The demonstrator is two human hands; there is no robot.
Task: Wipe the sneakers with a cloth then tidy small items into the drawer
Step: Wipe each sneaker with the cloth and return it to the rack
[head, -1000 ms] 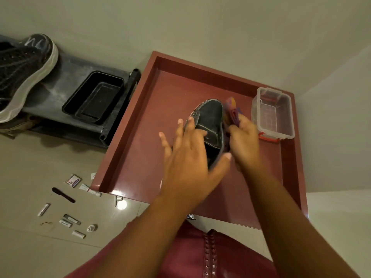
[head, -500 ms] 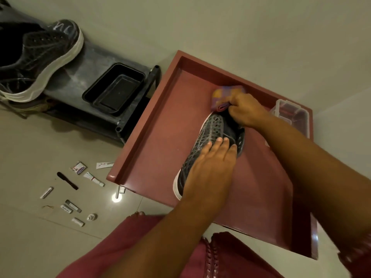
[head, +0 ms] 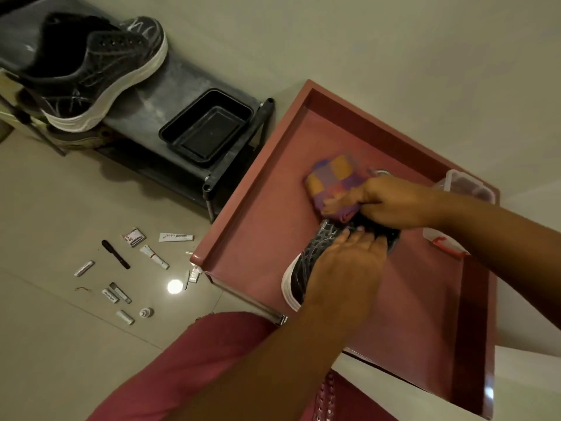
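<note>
A black sneaker [head: 315,256] with a white sole lies on the red tabletop [head: 258,238]. My left hand [head: 346,271] lies over its middle, fingers laid along the upper, holding it down. My right hand [head: 391,202] grips a purple and orange checked cloth [head: 331,180] bunched against the sneaker's far end. A second black sneaker [head: 94,71] sits on the dark shoe rack [head: 170,86] at the upper left. Several small tubes and packets [head: 121,268] lie scattered on the floor to the left.
A black plastic tray [head: 206,129] sits on the rack beside the table. A clear plastic box [head: 464,186] with a red clip stands on the table's far right, partly behind my right arm. The tabletop has a raised rim. Pale floor tiles lie to the left.
The sneaker went from its side to sole down. My left hand moved from its edge onto its middle. My right hand carried the cloth to the far end. The view shifted right.
</note>
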